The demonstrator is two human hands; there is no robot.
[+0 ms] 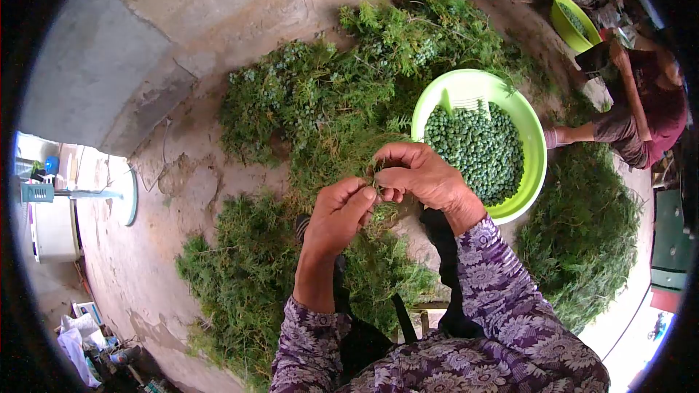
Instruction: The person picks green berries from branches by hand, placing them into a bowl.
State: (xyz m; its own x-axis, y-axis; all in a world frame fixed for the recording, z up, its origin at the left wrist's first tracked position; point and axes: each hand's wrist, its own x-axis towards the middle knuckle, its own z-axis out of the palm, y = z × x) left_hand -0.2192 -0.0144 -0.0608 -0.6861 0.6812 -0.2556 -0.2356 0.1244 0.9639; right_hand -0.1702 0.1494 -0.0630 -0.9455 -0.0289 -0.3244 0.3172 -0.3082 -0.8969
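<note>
Both hands meet in the middle of the view, above the greenery. My left hand (338, 215) is closed, its thumb and finger pinched on a thin green sprig (376, 183). My right hand (422, 178) holds the same sprig from the other side, thumb and index finger curled around it. Fingers partly hide the sprig. Just beyond my right hand stands a light green basin (539, 153), holding many small round green berries (477, 149). Leafy branches with pale berries (306, 94) lie on the ground past my hands.
More cut branches lie in heaps at the lower left (244, 269) and right (582, 225). A seated person (648, 102) is at the upper right, near a second green basin (575, 23). A fan (127, 196) stands at the left.
</note>
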